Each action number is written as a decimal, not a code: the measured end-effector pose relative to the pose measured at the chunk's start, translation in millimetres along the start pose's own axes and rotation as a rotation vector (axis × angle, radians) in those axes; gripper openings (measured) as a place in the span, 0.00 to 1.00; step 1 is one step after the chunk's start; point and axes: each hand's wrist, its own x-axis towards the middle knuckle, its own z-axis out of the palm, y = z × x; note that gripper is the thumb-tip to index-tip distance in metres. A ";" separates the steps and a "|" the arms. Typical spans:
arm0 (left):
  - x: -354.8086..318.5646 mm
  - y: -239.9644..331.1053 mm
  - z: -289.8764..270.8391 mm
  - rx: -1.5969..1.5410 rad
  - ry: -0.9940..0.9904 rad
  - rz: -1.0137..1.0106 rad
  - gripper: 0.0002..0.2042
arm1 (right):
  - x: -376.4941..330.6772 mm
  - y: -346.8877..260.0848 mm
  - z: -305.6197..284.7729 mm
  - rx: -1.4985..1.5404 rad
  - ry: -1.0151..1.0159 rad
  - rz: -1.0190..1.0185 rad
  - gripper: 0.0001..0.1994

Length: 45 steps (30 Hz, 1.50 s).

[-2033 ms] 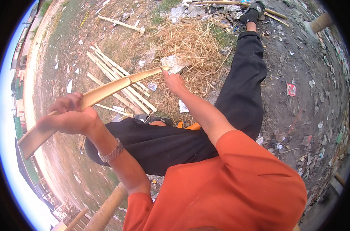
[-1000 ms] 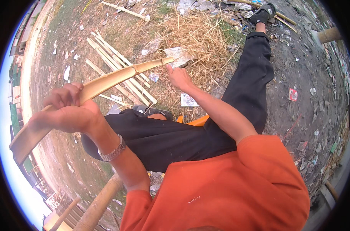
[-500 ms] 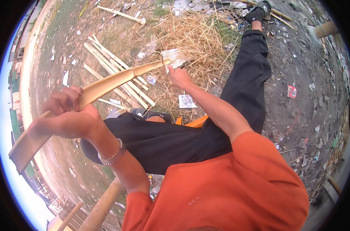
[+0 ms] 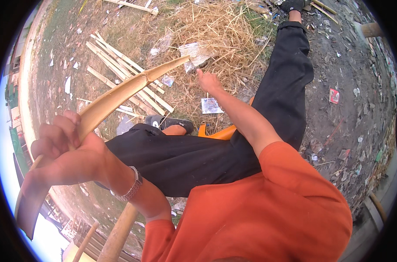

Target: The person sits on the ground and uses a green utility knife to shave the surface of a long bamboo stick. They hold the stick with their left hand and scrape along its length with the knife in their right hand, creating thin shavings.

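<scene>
My left hand [image 4: 61,159] is shut around a long, curved split bamboo strip [image 4: 120,94], low at the left; a metal watch sits on that wrist. The strip runs from the lower left rim up to its thin tip near the straw. My right hand [image 4: 209,81] is stretched out just below and right of that tip, seen from the back with its fingers curled. Whether it holds anything is hidden. My legs in black trousers [image 4: 194,157] stretch out under the strip.
A bundle of split bamboo strips [image 4: 133,87] lies on the ground at upper left. A pile of dry straw [image 4: 220,35] is ahead, with scraps of paper [image 4: 212,105] and litter around. An orange seat [image 4: 220,133] shows under my legs. A wooden pole [image 4: 118,238] stands at the bottom.
My left hand has drawn the strip lower and nearer to me. My right hand now sits a little off the strip's tip instead of against it.
</scene>
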 end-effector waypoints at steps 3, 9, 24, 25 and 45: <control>3.9 -2.6 -4.2 0.033 0.055 0.022 0.33 | -5.4 -5.3 -0.5 0.046 0.070 -0.035 0.38; 12.3 -9.5 -8.3 0.094 0.069 0.047 0.33 | -10.3 -29.6 -1.1 0.128 0.021 -0.144 0.38; 14.7 -7.9 -8.1 0.037 0.058 0.018 0.33 | 9.1 -31.1 -1.1 0.061 0.012 0.037 0.34; 14.3 -9.3 -12.3 0.048 0.062 0.020 0.33 | -3.1 -40.0 -12.1 0.058 -0.028 0.028 0.34; 22.8 -5.6 -13.3 -0.145 0.119 -0.025 0.31 | -4.6 -42.7 -7.3 -0.060 0.097 0.013 0.32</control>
